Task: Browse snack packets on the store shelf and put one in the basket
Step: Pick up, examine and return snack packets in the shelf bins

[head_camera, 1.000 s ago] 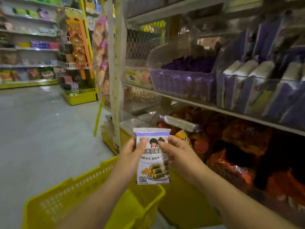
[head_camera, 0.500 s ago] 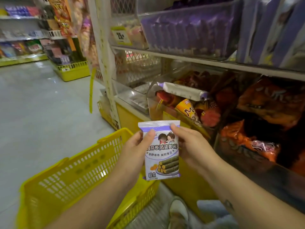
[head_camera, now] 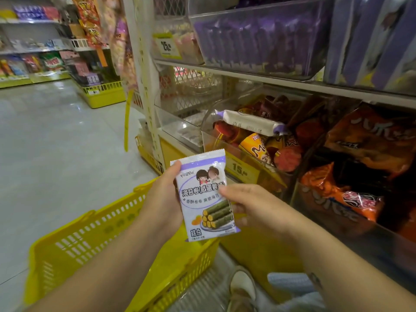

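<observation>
Head view has us holding the snack packet point(head_camera: 202, 194) upright in both hands, above the near right corner of the yellow basket point(head_camera: 74, 242) and just in front of the store shelf point(head_camera: 247, 74). Our left hand point(head_camera: 164, 199) grips the packet's left edge, thumb pressed on the upper corner and fingers behind it. Our right hand point(head_camera: 254, 206) pinches the right edge midway down, thumb on the printed face and fingers mostly hidden behind. We judge the packet light: a thin glossy film pouch that will flex and crinkle rather than hold its shape, and the film could slip under a loose pinch. The rolls pictured on the front suggest brittle contents, so squeezing the middle risks crushing them. The crimped seals at top and bottom look like the safest hold, since they are flat, stiff and clear of the contents. One hand at the top seal should be enough to lower it into the basket.
</observation>
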The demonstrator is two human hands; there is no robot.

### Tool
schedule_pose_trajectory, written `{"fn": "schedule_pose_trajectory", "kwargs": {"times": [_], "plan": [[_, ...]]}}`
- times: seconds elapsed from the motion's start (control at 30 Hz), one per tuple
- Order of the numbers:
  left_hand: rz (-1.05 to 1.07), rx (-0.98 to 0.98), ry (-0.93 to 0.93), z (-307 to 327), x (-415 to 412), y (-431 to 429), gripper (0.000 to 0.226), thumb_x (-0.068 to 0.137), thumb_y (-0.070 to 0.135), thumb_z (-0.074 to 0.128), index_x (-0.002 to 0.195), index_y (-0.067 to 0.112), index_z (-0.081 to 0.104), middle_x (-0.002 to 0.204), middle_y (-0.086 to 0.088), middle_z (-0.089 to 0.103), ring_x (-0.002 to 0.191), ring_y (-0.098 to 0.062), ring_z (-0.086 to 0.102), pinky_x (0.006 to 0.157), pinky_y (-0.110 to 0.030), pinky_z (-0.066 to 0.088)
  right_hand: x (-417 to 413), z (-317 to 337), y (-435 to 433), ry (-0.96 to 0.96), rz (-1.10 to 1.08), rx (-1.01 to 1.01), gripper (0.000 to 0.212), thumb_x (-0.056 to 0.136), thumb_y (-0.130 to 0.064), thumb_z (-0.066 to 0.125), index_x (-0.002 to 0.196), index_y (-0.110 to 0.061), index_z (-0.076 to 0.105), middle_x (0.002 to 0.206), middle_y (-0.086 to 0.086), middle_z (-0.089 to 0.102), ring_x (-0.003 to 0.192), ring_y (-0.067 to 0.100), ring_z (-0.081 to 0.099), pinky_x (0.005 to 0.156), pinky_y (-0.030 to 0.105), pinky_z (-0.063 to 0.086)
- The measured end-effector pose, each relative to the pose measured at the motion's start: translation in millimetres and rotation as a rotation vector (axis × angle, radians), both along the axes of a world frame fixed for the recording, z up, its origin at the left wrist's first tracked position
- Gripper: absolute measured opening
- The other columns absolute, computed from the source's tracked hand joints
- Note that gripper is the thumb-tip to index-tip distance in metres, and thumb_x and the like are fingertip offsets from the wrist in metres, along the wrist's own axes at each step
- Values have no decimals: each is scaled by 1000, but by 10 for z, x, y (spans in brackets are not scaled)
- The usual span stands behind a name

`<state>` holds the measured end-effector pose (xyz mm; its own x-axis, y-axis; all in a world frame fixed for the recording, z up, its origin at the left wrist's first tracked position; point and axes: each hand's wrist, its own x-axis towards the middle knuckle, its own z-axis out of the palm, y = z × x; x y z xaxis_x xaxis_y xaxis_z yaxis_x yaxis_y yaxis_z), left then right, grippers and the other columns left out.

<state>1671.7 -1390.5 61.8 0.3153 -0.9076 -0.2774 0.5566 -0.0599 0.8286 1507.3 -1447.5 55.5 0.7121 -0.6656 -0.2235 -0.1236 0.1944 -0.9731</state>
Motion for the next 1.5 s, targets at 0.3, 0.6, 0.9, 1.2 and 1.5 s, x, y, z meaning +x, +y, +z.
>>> {"fn": "schedule_pose_trajectory", "kwargs": {"times": [0.3,0.6,0.9,1.2,1.5], "plan": [[-394,121,-54,83,252,53,42,89,42,52,119,16,67,119,-13,68,102,-29,69,79,-51,58,-23,40,-47,-81,-37,314,43,84,-30,56,115,-2,65,112,17,69,92,23,68,77,37,58],[-482,49,-85,38,249,105,34,92,22,52,125,17,59,121,-9,68,104,-24,68,78,-39,60,-23,69,-62,-256,-65,468,50,82,-25,57,124,1,56,123,24,63,106,34,63,79,44,58],[-353,-99,-345,-139,-91,110,56,79,43,56,127,52,30,124,18,63,104,0,64,98,-41,49,99,33,162,-117,-114,-246,33,91,-24,56,124,-26,55,110,-2,71,96,14,70,74,41,58],[-457,-223,-38,-146,-95,96,43,81,42,60,118,22,67,122,-9,67,114,-24,64,92,-39,54,83,33,113,-132,-54,-330,45,96,-4,49,139,-18,46,133,-3,59,119,8,57,98,23,48],[-365,-273,-41,-131,49,51,51,91,15,49,140,26,41,132,-9,61,118,-32,60,84,-50,55,-5,75,11,-156,-107,-318,66,86,4,62,139,-30,40,127,-1,63,109,17,66,89,39,56]]}}
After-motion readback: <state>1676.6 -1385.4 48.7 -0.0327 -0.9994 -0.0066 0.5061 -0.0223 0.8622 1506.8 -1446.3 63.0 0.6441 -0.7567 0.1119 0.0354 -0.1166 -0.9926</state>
